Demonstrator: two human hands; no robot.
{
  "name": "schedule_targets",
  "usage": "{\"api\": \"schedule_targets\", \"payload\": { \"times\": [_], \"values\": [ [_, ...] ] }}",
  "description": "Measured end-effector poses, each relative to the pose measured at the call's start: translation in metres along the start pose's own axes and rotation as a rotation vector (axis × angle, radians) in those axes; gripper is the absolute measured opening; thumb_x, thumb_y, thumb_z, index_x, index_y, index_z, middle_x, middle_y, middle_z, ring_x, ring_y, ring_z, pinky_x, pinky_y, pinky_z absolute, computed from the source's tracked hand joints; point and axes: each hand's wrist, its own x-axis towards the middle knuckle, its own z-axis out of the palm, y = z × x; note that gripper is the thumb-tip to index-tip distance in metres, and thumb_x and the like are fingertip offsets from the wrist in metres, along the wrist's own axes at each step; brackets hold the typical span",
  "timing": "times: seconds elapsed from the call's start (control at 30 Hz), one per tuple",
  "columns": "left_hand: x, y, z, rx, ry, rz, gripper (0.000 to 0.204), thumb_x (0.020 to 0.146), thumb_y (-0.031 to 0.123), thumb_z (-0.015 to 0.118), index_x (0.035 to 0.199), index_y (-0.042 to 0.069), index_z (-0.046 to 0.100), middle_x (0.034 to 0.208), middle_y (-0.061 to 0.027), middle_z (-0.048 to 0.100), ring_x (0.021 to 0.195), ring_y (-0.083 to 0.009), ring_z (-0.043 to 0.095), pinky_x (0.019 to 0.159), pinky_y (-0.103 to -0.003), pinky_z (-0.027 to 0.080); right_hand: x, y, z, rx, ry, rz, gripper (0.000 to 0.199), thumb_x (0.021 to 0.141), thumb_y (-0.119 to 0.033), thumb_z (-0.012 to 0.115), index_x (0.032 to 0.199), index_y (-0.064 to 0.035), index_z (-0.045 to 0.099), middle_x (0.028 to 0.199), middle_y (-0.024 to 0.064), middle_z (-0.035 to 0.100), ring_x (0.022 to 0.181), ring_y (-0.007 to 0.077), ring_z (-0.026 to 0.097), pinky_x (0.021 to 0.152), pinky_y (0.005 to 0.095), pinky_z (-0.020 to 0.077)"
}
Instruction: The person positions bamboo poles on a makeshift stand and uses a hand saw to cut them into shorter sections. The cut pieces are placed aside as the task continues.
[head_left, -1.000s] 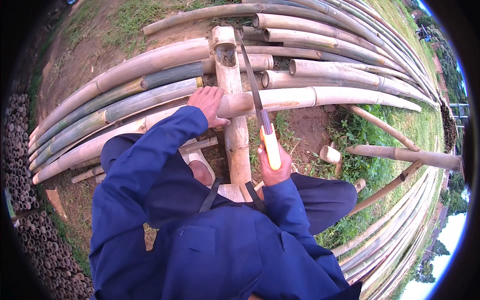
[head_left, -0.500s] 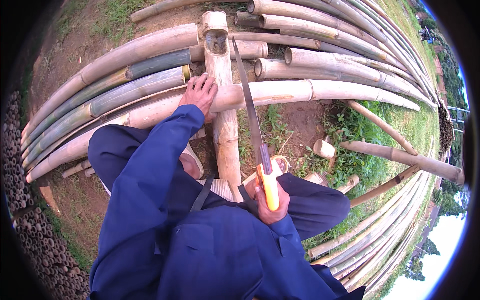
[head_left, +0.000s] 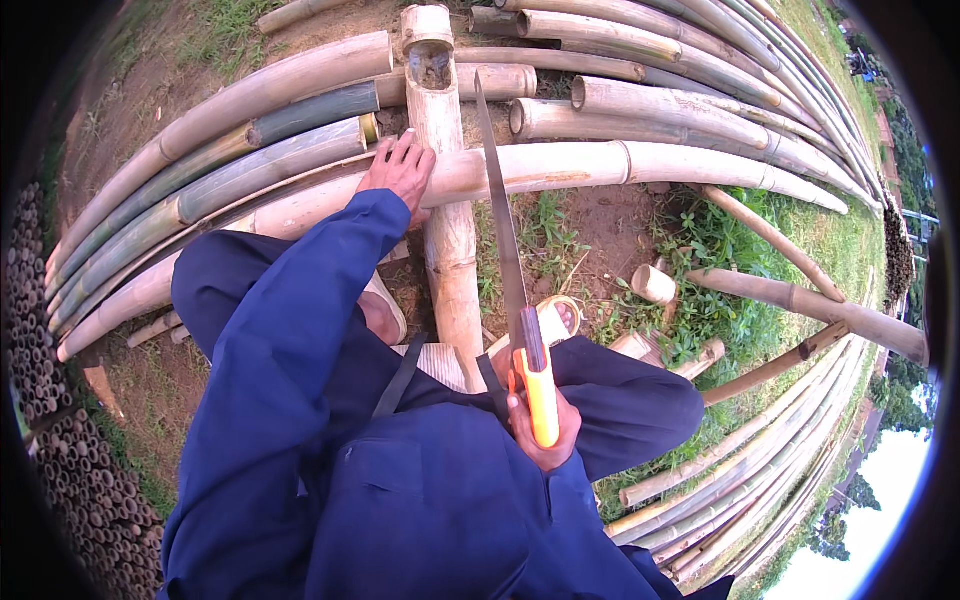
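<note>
Pressing spread left-hand fingers point(head_left: 400, 160) on smooth round bamboo pole point(head_left: 620, 165), right hand point(head_left: 540, 425) grips saw point(head_left: 515, 290).

Saw blade point(head_left: 498, 200): thin metal, dull grey, smooth, faint sheen. Saw handle point(head_left: 541, 395): glossy plastic, orange and yellow. Bamboo pole point(head_left: 600, 165) under the left hand point(head_left: 400, 170): woody, pale tan, smooth matt skin, ringed at the joints. Upright bamboo post point(head_left: 450, 230): dry, rougher, mottled, hollow at the cut top. Stacked bamboo poles point(head_left: 250, 150): some green and waxy, some bleached and dull. Sleeve point(head_left: 300, 330): blue woven cloth, matt, creased. Ground point(head_left: 610, 230): bare crumbly soil and rough grass. Offcuts point(head_left: 652, 284): pale raw wood at the cut ends.
</note>
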Motion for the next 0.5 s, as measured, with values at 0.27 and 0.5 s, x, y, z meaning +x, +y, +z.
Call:
{"api": "schedule_targets", "payload": {
  "times": [0.27,0.5],
  "values": [
    [-0.005,-0.003,0.0,-0.042,-0.024,-0.012,0.096,0.061,0.043,0.094,0.138,0.006,0.049,0.136,-0.0151,0.058,0.147,-0.0351,0.038,0.12,-0.053,0.03,0.07,0.004,0.028,0.093,0.054,-0.056,0.019,0.093,-0.003,0.072,0.11,0.0031,0.067,0.081,0.0079,0.067,0.073,0.0129,0.064,0.068,0.0297,0.0512],
    [-0.003,-0.001,0.002,-0.046,-0.063,-0.036,0.098,0.06,0.04,0.094,0.14,0.006,0.048,0.138,-0.0157,0.057,0.148,-0.0347,0.037,0.122,-0.049,0.03,0.068,-0.011,0.029,0.022,0.025,-0.029,0.015,0.093,-0.001,0.07,0.106,0.0047,0.067,0.08,0.0112,0.069,0.072,0.0136,0.066,0.068,0.0303,0.0518]
  ]
}}
